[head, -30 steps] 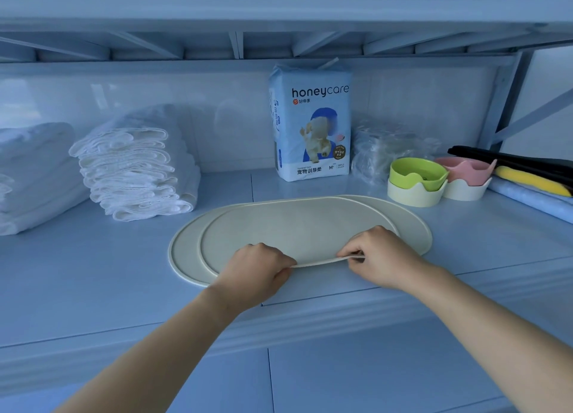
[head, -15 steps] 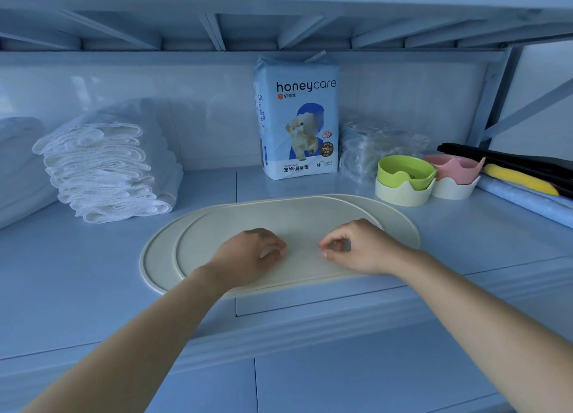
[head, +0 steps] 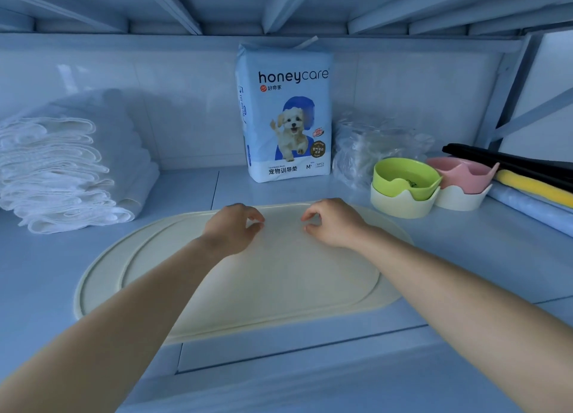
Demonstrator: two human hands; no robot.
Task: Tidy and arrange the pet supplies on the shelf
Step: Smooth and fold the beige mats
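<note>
Two cream oval feeding mats lie stacked on the pale blue shelf [head: 471,257]. The top mat [head: 279,285] is shifted right of the bottom mat [head: 93,279], whose rim shows at the left. My left hand [head: 232,229] and my right hand [head: 331,223] are over the far part of the top mat, side by side, fingers loosely curled and holding nothing. I cannot tell whether they touch the mat. A blue-and-white honeycare training pad pack [head: 285,114] stands upright behind them against the back wall.
A stack of folded white pads [head: 62,170] sits at the left. Right of the pack are a crumpled clear plastic bag [head: 366,145], a green bowl [head: 406,176] and a pink bowl [head: 459,172] in cream holders, then black [head: 511,161], yellow [head: 533,186] and blue [head: 527,208] long items.
Both hands released the near edge of the top mat, which now lies flat, and moved forward over its far part. The view has moved closer to the shelf.
</note>
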